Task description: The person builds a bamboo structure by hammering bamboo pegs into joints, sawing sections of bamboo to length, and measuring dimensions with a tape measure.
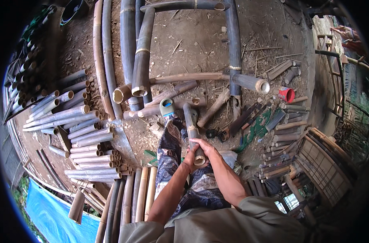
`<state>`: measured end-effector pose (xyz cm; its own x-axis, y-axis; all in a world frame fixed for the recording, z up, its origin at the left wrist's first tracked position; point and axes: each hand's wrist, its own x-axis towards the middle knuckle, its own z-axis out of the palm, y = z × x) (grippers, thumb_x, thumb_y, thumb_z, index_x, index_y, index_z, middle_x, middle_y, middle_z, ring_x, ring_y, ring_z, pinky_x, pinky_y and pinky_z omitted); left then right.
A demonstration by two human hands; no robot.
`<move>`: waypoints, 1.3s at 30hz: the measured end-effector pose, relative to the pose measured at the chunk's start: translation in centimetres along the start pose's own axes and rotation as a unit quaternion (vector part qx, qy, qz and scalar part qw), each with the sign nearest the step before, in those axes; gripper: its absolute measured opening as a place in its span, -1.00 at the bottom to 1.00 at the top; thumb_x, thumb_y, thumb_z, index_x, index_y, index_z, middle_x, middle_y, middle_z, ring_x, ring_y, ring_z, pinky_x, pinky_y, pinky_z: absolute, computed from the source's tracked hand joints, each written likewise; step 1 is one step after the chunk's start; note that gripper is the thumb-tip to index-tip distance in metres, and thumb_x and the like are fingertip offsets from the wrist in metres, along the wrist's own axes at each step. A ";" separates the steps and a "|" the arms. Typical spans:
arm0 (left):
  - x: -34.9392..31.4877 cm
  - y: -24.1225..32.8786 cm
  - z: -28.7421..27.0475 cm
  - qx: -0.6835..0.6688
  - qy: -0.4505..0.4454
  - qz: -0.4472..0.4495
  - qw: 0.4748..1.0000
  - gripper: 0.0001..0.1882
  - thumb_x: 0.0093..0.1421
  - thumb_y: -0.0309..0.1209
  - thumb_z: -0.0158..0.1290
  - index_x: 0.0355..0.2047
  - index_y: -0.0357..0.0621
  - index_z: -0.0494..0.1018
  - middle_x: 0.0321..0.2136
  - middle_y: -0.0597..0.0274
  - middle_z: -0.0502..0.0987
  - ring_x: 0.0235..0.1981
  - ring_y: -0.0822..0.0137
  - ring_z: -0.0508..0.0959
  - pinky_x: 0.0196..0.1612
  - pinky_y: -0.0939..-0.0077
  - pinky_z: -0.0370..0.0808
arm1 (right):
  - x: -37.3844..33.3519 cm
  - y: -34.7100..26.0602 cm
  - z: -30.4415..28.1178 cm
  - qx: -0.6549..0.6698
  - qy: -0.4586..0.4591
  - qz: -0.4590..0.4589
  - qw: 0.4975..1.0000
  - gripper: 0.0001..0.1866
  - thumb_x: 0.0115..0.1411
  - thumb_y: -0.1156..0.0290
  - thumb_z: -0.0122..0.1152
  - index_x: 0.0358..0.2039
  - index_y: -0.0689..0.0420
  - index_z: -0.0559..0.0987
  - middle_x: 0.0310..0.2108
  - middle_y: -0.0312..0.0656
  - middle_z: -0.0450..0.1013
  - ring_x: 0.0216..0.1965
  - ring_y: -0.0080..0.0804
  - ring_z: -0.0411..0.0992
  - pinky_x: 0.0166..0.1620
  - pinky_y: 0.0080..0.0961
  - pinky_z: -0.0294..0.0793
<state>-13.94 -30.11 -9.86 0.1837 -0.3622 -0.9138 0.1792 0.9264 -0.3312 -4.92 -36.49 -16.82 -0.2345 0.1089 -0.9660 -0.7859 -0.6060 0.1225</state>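
A short bamboo pole (193, 131) lies between my legs, its cut end toward me and its far end pointing away. My left hand (189, 160) wraps round the near end from the left. From the right, my right hand (205, 147) closes over the same part, with its fingers on top near the node. Both hands touch or nearly touch each other, and some fingers are hidden under the bamboo. Just past my left leg, a pale grey rounded thing with a blue middle (167, 107) sits beside the pole's far end.
A bamboo frame (234, 44) of thick poles stands ahead. Stacks of cut bamboo (93, 156) fill the left, and more short pieces (287, 139) lie right. A red cup (286, 94) rests near them. Dark-handled tools (224, 134) lie ahead to the right; a blue tarp (51, 206) is lower left.
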 end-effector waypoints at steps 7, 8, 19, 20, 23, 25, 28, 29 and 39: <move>1.1 -1.9 -1.8 0.025 0.090 0.030 0.995 -0.20 0.09 0.26 0.05 -0.05 -0.29 0.32 -0.37 -0.02 0.53 -0.44 0.01 0.60 -0.49 0.12 0.59 | -0.3 -0.1 1.5 -0.034 -0.008 -0.044 0.998 -0.52 0.02 0.18 0.33 -0.11 0.17 0.45 -0.39 -0.12 0.46 -0.43 -0.30 0.48 -0.31 -0.29 0.54; -0.3 -0.7 -1.8 0.037 0.011 -0.004 0.999 -0.19 0.08 0.29 0.03 -0.03 -0.26 0.32 -0.34 0.00 0.53 -0.45 0.03 0.60 -0.47 0.13 0.59 | 0.0 0.7 1.2 -0.025 0.044 -0.073 0.996 -0.49 0.01 0.19 0.34 -0.07 0.17 0.45 -0.36 -0.13 0.46 -0.40 -0.27 0.50 -0.29 -0.26 0.55; -2.8 -0.1 0.1 0.050 0.086 0.031 0.995 -0.30 0.16 0.25 -0.04 -0.18 -0.24 0.39 -0.45 0.10 0.53 -0.53 0.17 0.57 -0.43 0.19 0.61 | -0.3 0.7 1.6 -0.004 0.015 -0.064 0.998 -0.39 0.00 0.15 0.36 0.02 0.20 0.45 -0.23 -0.11 0.49 -0.23 -0.41 0.46 -0.17 -0.38 0.47; -2.3 -1.0 1.5 0.013 0.099 0.055 0.993 -0.24 0.13 0.26 0.00 -0.12 -0.31 0.29 -0.48 0.13 0.49 -0.55 0.16 0.57 -0.56 0.29 0.57 | -1.8 -0.7 1.3 -0.007 -0.016 -0.050 0.999 -0.50 0.11 0.18 0.26 0.00 0.18 0.42 -0.36 -0.11 0.47 -0.44 -0.28 0.50 -0.38 -0.30 0.58; -5.3 1.9 -0.8 0.083 0.026 0.005 0.996 -0.28 0.16 0.27 -0.06 -0.22 -0.30 0.37 -0.56 0.18 0.49 -0.64 0.22 0.54 -0.55 0.33 0.57 | 0.2 1.7 3.4 -0.030 0.066 -0.162 0.984 -0.45 0.07 0.11 0.29 0.00 0.16 0.45 -0.27 -0.10 0.48 -0.36 -0.34 0.47 -0.23 -0.32 0.50; -4.6 1.5 -5.0 0.062 -0.030 0.019 0.997 -0.23 0.18 0.31 -0.16 -0.27 -0.32 0.43 -0.54 0.13 0.52 -0.54 0.22 0.58 -0.52 0.34 0.57 | -0.4 2.2 6.2 -0.093 0.143 -0.239 0.956 -0.36 0.02 -0.02 0.30 -0.04 0.23 0.48 -0.21 -0.07 0.47 -0.36 -0.34 0.47 -0.15 -0.29 0.46; -3.0 -3.2 0.3 0.239 0.098 0.125 0.958 -0.28 0.20 0.23 -0.08 -0.19 -0.35 0.40 -0.46 0.11 0.51 -0.51 0.29 0.57 -0.49 0.43 0.57 | -7.0 -1.4 1.8 0.001 0.000 -0.047 0.999 -0.49 0.10 0.05 0.24 -0.14 0.24 0.47 -0.33 -0.06 0.49 -0.41 -0.27 0.52 -0.23 -0.31 0.53; -6.4 -5.6 4.2 0.242 0.117 0.142 0.953 -0.29 0.19 0.18 0.00 -0.13 -0.38 0.40 -0.31 -0.02 0.52 -0.40 0.25 0.60 -0.36 0.43 0.57 | -8.1 1.2 -2.5 0.019 -0.064 -0.018 0.998 -0.54 0.12 0.10 0.23 -0.14 0.21 0.45 -0.40 -0.10 0.49 -0.40 -0.27 0.53 -0.33 -0.34 0.55; -19.9 12.1 3.2 0.436 0.248 0.650 0.571 -0.49 0.13 -0.48 0.16 0.09 -0.30 0.32 0.00 -0.07 0.43 0.06 0.10 0.40 0.16 0.22 0.30 | -12.6 4.2 -11.1 -0.170 0.372 -0.142 0.901 0.09 -0.11 0.07 0.43 0.29 0.28 0.02 0.16 0.16 0.27 0.18 -0.04 0.27 0.21 -0.27 0.25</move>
<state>-12.35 -12.05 5.05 0.4524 0.8468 -0.2798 0.6560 -0.1034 0.7477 1.13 -49.16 -6.71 0.4964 -0.1839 -0.8484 -0.5030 -0.8575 -0.1085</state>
